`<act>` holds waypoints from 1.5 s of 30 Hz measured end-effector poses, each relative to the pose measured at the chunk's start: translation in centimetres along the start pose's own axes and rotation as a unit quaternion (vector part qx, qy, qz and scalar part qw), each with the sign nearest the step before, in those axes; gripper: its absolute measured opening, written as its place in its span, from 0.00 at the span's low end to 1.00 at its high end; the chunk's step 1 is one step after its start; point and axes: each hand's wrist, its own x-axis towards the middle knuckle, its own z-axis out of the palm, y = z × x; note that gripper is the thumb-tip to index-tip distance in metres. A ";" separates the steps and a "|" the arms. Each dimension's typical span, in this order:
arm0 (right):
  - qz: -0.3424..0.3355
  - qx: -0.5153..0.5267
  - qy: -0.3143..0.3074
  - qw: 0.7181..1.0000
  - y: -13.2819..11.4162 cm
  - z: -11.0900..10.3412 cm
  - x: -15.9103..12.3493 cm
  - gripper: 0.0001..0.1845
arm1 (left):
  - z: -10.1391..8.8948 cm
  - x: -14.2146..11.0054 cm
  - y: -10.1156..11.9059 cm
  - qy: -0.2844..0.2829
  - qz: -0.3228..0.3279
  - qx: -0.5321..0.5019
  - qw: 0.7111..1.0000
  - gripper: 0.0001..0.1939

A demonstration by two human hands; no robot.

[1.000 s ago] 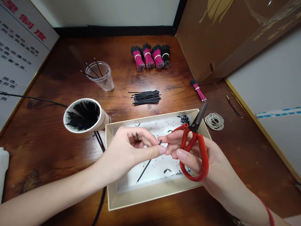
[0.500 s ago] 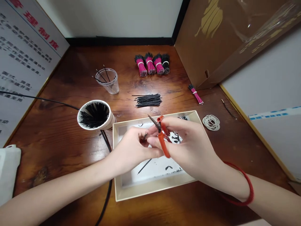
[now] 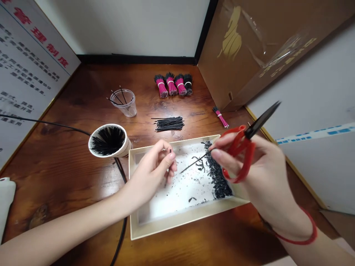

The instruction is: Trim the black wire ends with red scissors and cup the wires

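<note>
My right hand, raised over the right side of the shallow box, holds red-handled scissors whose dark blades point up and right, away from the box. Between its thumb and index finger a thin black wire is pinched, slanting down to the left over the box. My left hand is over the box's left part, fingers curled and thumb pressed in. A short black wire piece pokes out at its fingertips; the rest of it is hidden. Black scraps are heaped along the box's right side.
Left of the box stands a paper cup full of black wires; behind it, a clear plastic cup with 3 wires. A black wire pile, banded bundles and a small pink bundle lie beyond. A cardboard carton stands at back right.
My hands have come apart: the right has moved right with the scissors and the black wire, and its scissors swung to point right. My left hand stays over the box's left part.
</note>
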 end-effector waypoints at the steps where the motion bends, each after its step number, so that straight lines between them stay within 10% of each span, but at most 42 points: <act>1: 0.017 0.004 -0.023 1.000 0.3 0.0 -0.4 0.07 | 0.0 0.0 0.1 0.015 0.015 0.016 1.000 0.07; 9: 0.090 0.049 -0.106 0.989 2.0 2.1 -1.5 0.04 | 0.2 -0.4 0.9 0.052 0.054 0.133 0.988 0.03; 22: -0.050 -0.179 -0.238 0.953 3.0 -0.8 -3.3 0.09 | -0.1 -0.7 1.1 0.160 0.085 0.208 0.961 0.04; 45: -0.071 -0.192 -0.226 0.952 3.1 -0.2 -2.3 0.13 | -0.3 0.1 1.5 0.162 0.086 0.203 0.962 0.03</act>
